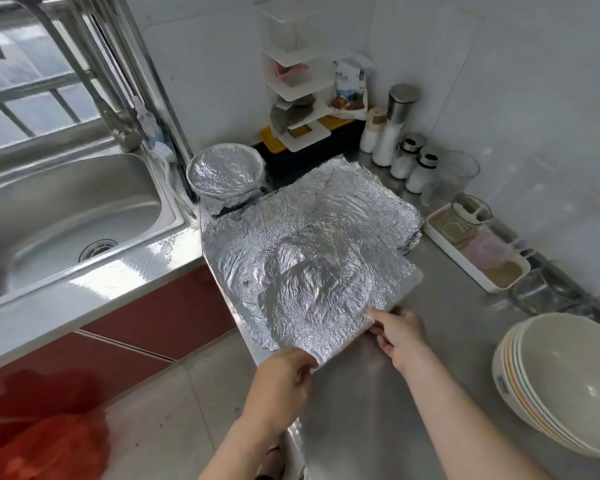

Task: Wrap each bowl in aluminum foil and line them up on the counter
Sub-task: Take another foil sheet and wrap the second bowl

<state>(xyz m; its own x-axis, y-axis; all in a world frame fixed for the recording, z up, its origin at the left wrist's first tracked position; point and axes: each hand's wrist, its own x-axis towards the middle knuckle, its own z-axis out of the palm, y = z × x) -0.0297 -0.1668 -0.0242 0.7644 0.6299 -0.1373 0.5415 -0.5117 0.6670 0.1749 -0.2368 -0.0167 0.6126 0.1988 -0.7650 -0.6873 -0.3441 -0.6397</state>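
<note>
The right half of the scene is being occupied by a stainless steel table (413,393), and the left by a steel sink (66,216) sunk beside it. A large crinkled aluminum foil sheet (309,244) is being spread over the middle of the table, its left edge hanging past the table's edge. The sheet is being pushed up into rounded bulges near its middle; what lies beneath is hidden. A stack of bowls (561,382), cream with coloured rim stripes, is being kept unwrapped at the near right, well apart from the foil. A foil-wrapped bowl (224,174) is being kept at the far left corner of the table, just beside the sink and touching the sheet's far edge. A white tray (478,271) is being kept along the right wall, with glass shakers (406,161) farther back.

The sheet's near corner is being pinched by the left hand (281,379), fingers curled onto it. Its near edge, farther right, is being gripped by the right hand (400,332), fingers tucked beneath the foil.
</note>
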